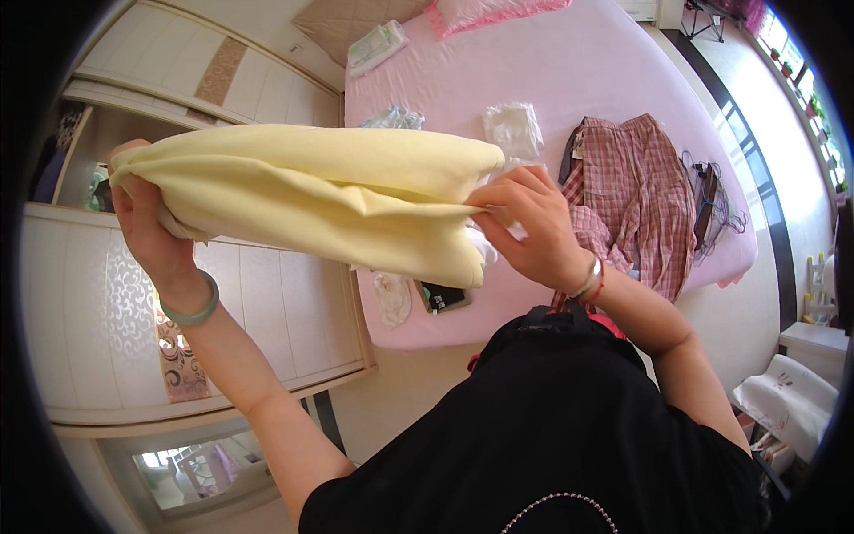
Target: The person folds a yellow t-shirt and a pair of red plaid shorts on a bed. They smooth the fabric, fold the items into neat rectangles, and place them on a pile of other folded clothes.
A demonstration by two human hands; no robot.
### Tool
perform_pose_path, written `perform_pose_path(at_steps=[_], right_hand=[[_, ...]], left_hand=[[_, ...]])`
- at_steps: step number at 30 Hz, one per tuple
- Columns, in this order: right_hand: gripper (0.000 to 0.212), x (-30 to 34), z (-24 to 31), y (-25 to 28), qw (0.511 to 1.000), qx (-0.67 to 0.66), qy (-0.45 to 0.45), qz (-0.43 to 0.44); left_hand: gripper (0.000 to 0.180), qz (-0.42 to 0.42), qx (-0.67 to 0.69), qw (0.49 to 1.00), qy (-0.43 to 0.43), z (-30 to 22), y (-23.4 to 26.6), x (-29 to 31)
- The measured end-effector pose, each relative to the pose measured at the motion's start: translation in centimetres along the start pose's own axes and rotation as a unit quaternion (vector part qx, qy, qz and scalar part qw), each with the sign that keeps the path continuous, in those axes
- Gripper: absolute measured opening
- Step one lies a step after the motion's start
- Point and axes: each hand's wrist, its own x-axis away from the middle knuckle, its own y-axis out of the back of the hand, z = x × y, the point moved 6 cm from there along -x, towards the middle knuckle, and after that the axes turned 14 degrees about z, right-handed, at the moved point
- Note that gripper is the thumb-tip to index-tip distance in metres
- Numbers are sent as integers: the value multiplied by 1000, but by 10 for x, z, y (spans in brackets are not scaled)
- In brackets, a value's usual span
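A pale yellow cloth garment [311, 200] is stretched sideways in the air in front of me, above the near part of the bed. My left hand [151, 205] grips its left end, fingers wrapped round the bunched fabric. At the other end, my right hand [529, 222] pinches the cloth between thumb and fingers, at the fold between two rounded lobes. Whether it is a top or trousers I cannot tell. Part of the bed and some things on it are hidden behind the garment.
Red plaid pyjama trousers [654, 178] lie on the pink bed [463, 67], with tangled hangers [712, 209] to their right. A clear plastic bag [513, 131], a white cloth item [391, 298] and a black package [442, 296] are there too. A wardrobe [267, 311] stands left.
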Motion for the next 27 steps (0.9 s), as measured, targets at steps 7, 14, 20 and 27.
perform_pose_path(at_steps=[7, 14, 20, 27], right_hand=[[14, 1, -32, 23, 964, -219, -150, 15], [16, -14, -58, -9, 911, -322, -103, 236], [17, -16, -64, 10, 941, -279, -99, 162], [13, -49, -77, 104, 996, -45, -79, 7]], left_hand=[[35, 3, 0, 1000, 19, 6, 8, 15], [39, 87, 35, 995, 18, -5, -23, 6], [29, 54, 16, 998, -4, -5, -3, 13], [21, 22, -27, 997, 61, 16, -26, 10]])
